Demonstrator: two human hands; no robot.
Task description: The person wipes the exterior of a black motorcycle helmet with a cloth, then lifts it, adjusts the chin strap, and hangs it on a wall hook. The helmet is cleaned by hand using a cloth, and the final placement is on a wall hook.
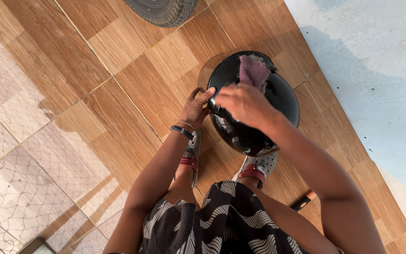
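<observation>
While the person looks straight down, both hands meet at a helmet above their feet.

Helmet: glossy black helmet (259, 117) with a clear visor at its upper left edge, standing on the floor just ahead of the sandals, touching both hands.

Left hand: left hand (195, 109) rests against the helmet's left side, fingers loosely curled, thumb pointing to the rim; it steadies the shell rather than gripping it. A dark band and a thin bracelet circle the wrist.

Right hand: right hand (244, 103) lies over the top of the helmet, fingers closed on a cloth.

Cloth: purple cloth (253, 71) sticks out past the fingers, pressed on the shell.

Feet: grey sandals (257, 167) with red straps, just below the helmet.

Floor: wood-patterned tiles (118, 70).

Tyre: knobbly tyre (163, 10) at the top edge, well apart from the helmet.
</observation>
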